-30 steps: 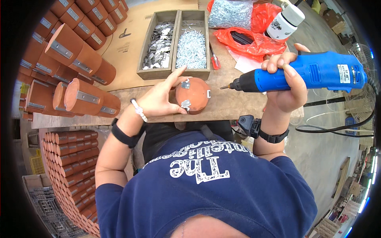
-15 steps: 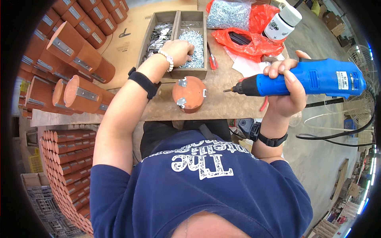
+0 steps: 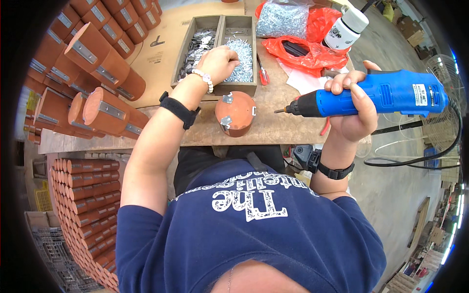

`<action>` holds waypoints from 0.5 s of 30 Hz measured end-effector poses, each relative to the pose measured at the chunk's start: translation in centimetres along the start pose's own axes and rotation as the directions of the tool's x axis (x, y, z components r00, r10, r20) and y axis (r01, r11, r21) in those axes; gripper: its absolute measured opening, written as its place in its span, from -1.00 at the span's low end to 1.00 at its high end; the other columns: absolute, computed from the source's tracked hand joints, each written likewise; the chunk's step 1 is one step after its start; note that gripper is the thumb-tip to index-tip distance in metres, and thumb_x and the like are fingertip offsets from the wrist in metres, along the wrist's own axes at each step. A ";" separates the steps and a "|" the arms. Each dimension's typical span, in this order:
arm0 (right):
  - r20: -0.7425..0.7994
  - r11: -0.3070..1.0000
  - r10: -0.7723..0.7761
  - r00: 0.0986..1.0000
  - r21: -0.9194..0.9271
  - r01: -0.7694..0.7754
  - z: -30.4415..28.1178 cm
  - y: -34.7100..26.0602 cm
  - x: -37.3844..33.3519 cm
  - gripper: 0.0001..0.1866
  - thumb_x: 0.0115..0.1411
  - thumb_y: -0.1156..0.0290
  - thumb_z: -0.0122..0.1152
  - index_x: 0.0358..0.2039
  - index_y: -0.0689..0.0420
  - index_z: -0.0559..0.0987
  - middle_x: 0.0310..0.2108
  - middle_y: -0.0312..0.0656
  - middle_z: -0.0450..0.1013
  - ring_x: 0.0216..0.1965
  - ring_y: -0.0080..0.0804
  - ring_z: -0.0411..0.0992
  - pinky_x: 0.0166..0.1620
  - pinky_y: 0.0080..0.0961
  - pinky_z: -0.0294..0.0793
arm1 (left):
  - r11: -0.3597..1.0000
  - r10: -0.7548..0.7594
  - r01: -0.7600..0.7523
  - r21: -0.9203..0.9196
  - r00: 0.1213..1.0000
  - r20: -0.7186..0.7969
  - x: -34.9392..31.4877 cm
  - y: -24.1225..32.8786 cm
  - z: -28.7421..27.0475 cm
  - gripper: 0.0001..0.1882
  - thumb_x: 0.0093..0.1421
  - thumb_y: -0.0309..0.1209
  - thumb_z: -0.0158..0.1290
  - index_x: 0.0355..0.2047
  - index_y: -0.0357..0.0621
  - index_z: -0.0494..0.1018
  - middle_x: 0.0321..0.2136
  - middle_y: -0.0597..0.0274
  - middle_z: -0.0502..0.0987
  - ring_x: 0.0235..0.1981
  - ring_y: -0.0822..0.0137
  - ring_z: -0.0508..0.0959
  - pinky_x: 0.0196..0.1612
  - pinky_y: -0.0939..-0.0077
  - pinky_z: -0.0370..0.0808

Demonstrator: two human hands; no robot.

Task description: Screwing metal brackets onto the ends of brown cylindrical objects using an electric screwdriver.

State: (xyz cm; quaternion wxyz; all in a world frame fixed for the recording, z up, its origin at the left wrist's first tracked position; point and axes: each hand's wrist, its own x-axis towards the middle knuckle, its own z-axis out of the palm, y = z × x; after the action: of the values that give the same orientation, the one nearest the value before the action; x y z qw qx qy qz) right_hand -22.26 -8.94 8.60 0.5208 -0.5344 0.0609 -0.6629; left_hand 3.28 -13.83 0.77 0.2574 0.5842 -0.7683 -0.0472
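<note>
My right hand [image 3: 359, 105] is wrapped round a blue electric screwdriver [image 3: 386, 93], held level with its bit pointing left. Over a two-part wooden tray [image 3: 239, 88] is my left hand [image 3: 217, 63], its fingers curled at the near edge of the screws [image 3: 242, 51]. Whatever those fingertips pinch is hidden. Flat metal pieces [image 3: 198, 51] fill the tray's left compartment. Just in front of the tray, at the table's near edge, stands a round terracotta-coloured piece [image 3: 238, 110] with small metal clips at its rim. The bit is beside it, not touching.
Stacked terracotta-coloured cylinders with metal strips [image 3: 105, 107] crowd the left, with more piled below [image 3: 93, 195]. Right of the tray lie a hand screwdriver [image 3: 264, 75], a red plastic bag [image 3: 312, 58], a clear bag of screws [image 3: 281, 19] and a white bottle [image 3: 344, 31].
My left hand has shifted slightly left over the tray, its fingers still curled by the screws. My right hand keeps the electric screwdriver in nearly the same place. The whole view has shifted slightly.
</note>
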 end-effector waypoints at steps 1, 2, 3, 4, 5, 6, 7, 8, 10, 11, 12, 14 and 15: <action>-0.012 1.000 0.005 1.000 -0.012 -0.005 0.1 -0.1 0.0 -0.49 -0.07 0.49 -0.09 -0.04 0.26 0.13 -0.51 -0.14 0.29 -0.48 -0.34 0.31 -0.34 -0.31 0.31 | 1.000 0.005 -0.005 0.001 1.000 -0.002 -0.1 0.2 -0.2 -0.88 -0.03 -0.39 -0.01 -0.54 -0.18 0.46 -0.50 0.11 0.42 -0.41 0.13 0.43 -0.33 0.39 0.36; -0.015 1.000 0.000 1.000 -0.016 -0.001 0.2 -0.2 0.0 -0.49 -0.07 0.49 -0.09 -0.04 0.26 0.13 -0.51 -0.14 0.29 -0.48 -0.34 0.31 -0.34 -0.31 0.31 | 1.000 0.005 -0.005 -0.016 0.999 -0.033 -0.3 0.5 -0.4 -0.87 -0.01 -0.40 -0.03 -0.52 -0.19 0.44 -0.50 0.10 0.43 -0.41 0.12 0.43 -0.32 0.39 0.36; -0.023 1.000 0.005 1.000 -0.027 -0.005 0.4 -0.4 0.0 -0.49 -0.07 0.49 -0.09 -0.05 0.27 0.13 -0.51 -0.14 0.29 -0.49 -0.34 0.31 -0.34 -0.31 0.31 | 0.999 0.004 -0.006 -0.033 0.998 -0.064 -0.4 0.8 -0.6 -0.86 0.01 -0.40 -0.05 -0.49 -0.21 0.43 -0.49 0.08 0.43 -0.41 0.11 0.43 -0.32 0.40 0.36; -0.031 0.999 0.009 0.999 -0.039 -0.010 0.5 -0.5 0.0 -0.49 -0.07 0.49 -0.09 -0.05 0.27 0.13 -0.51 -0.14 0.28 -0.49 -0.34 0.31 -0.34 -0.31 0.31 | 0.999 0.010 -0.012 -0.034 0.998 -0.064 -0.5 1.1 -0.9 -0.86 0.01 -0.40 -0.05 -0.49 -0.21 0.43 -0.49 0.08 0.43 -0.41 0.11 0.43 -0.32 0.40 0.36; -0.032 0.999 0.004 0.999 -0.041 -0.005 0.6 -0.6 0.0 -0.49 -0.07 0.49 -0.09 -0.05 0.27 0.13 -0.51 -0.14 0.28 -0.49 -0.34 0.31 -0.34 -0.31 0.31 | 0.997 -0.006 0.000 -0.083 0.997 -0.078 -0.7 1.3 -1.3 -0.86 0.02 -0.41 -0.05 -0.47 -0.22 0.42 -0.49 0.07 0.43 -0.41 0.10 0.43 -0.32 0.40 0.35; -0.017 0.999 -0.001 1.000 -0.039 0.000 0.7 -0.6 0.1 -0.50 -0.07 0.49 -0.09 -0.05 0.27 0.13 -0.51 -0.14 0.28 -0.49 -0.34 0.31 -0.34 -0.31 0.32 | 0.991 -0.024 0.012 -0.131 0.996 -0.091 -0.8 1.3 -1.6 -0.86 0.02 -0.41 -0.06 -0.45 -0.23 0.41 -0.48 0.06 0.43 -0.40 0.08 0.42 -0.31 0.40 0.35; -0.002 0.999 -0.006 1.000 -0.037 0.006 0.8 -0.7 0.1 -0.50 -0.07 0.50 -0.08 -0.06 0.28 0.13 -0.51 -0.14 0.29 -0.49 -0.34 0.31 -0.34 -0.31 0.32 | 0.993 0.044 -0.062 -0.100 0.984 -0.173 -1.1 1.0 -1.5 -0.87 0.04 -0.43 -0.06 -0.43 -0.23 0.40 -0.55 0.11 0.43 -0.47 0.23 0.45 -0.38 0.48 0.36; -0.006 0.999 -0.015 1.000 -0.042 0.015 0.8 -0.7 0.2 -0.50 -0.07 0.50 -0.08 -0.06 0.28 0.13 -0.51 -0.14 0.29 -0.49 -0.34 0.31 -0.34 -0.31 0.32 | 0.992 0.054 -0.073 -0.101 0.983 -0.173 -1.3 1.2 -1.7 -0.87 0.04 -0.43 -0.06 -0.43 -0.23 0.40 -0.55 0.11 0.43 -0.47 0.23 0.45 -0.38 0.48 0.36; 0.015 0.999 -0.034 0.999 -0.026 0.035 0.8 -0.5 0.3 -0.50 -0.08 0.51 -0.08 -0.06 0.28 0.13 -0.51 -0.14 0.29 -0.49 -0.34 0.31 -0.35 -0.31 0.32 | 0.955 -0.074 0.028 -0.297 0.987 -0.143 -2.1 1.7 -2.3 -0.89 0.05 -0.46 -0.05 -0.42 -0.23 0.41 -0.61 0.20 0.43 -0.55 0.45 0.45 -0.48 0.60 0.35; 0.012 0.999 -0.042 0.999 -0.032 0.043 0.8 -0.6 0.2 -0.50 -0.08 0.51 -0.08 -0.06 0.28 0.13 -0.51 -0.14 0.29 -0.49 -0.34 0.31 -0.35 -0.31 0.32 | 0.919 -0.109 0.036 -0.393 0.981 -0.163 -2.5 1.7 -2.3 -0.89 0.05 -0.50 -0.03 -0.41 -0.25 0.43 -0.61 0.31 0.43 -0.58 0.59 0.43 -0.52 0.73 0.33; 0.015 0.998 -0.043 0.999 -0.040 0.044 0.8 -0.6 0.2 -0.50 -0.08 0.51 -0.07 -0.06 0.28 0.13 -0.51 -0.13 0.29 -0.49 -0.34 0.31 -0.35 -0.31 0.33 | 0.919 -0.099 0.027 -0.394 0.982 -0.164 -2.9 1.8 -2.3 -0.89 0.05 -0.50 -0.03 -0.41 -0.25 0.43 -0.61 0.31 0.43 -0.58 0.59 0.43 -0.52 0.73 0.33; 0.015 0.997 -0.050 0.999 -0.052 0.050 0.8 -0.7 0.2 -0.50 -0.08 0.51 -0.07 -0.06 0.28 0.13 -0.51 -0.13 0.30 -0.49 -0.34 0.31 -0.35 -0.31 0.33 | 0.708 -0.310 0.117 -0.696 0.937 -0.158 -3.8 2.4 -2.6 -0.88 -0.01 -0.47 0.02 -0.47 -0.28 0.44 -0.59 0.22 0.47 -0.58 0.46 0.48 -0.50 0.62 0.39; 0.000 0.998 -0.040 0.999 -0.045 0.040 0.8 -0.8 0.2 -0.50 -0.08 0.51 -0.07 -0.07 0.28 0.13 -0.51 -0.14 0.30 -0.49 -0.34 0.31 -0.36 -0.32 0.33 | 0.656 -0.341 0.088 -0.750 0.921 -0.189 -4.2 3.1 -2.9 -0.90 -0.02 -0.50 0.02 -0.49 -0.30 0.44 -0.60 0.29 0.46 -0.62 0.54 0.45 -0.54 0.68 0.37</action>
State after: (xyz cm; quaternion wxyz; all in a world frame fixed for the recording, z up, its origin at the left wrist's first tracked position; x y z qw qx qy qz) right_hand -22.11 -8.32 9.58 0.4952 -0.5468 0.0652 -0.6719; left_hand 2.67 -8.35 3.03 0.5790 0.5205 -0.5588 -0.2857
